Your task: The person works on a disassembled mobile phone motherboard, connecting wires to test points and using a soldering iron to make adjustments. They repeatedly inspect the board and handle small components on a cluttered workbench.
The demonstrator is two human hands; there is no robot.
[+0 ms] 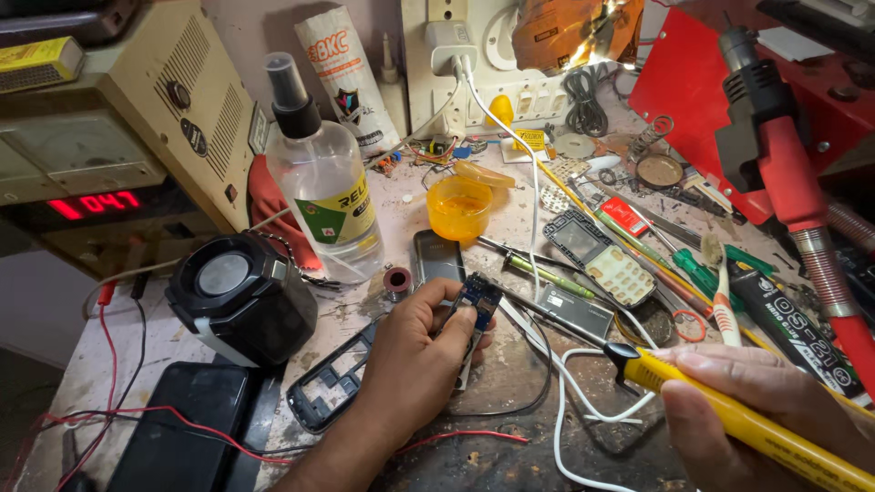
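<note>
My left hand [415, 351] pinches a small blue circuit board [478, 299] upright just above the cluttered workbench. My right hand [761, 401] grips a yellow soldering iron [729, 410] at the lower right; its thin metal tip [547, 312] reaches left and ends right beside the board. A white cable [574, 415] loops on the bench under the iron. A dark phone frame [330, 381] lies under my left wrist, and a grey phone body [437, 258] lies just beyond the board.
A clear spray bottle [321, 173], an orange cup [458, 207], a black desk fan [239, 296], a beige power supply [128, 137] with red digits, a keypad phone front [602, 258], screwdrivers [702, 269], a red hot-air tool [788, 173] and red wires [182, 415] crowd the bench.
</note>
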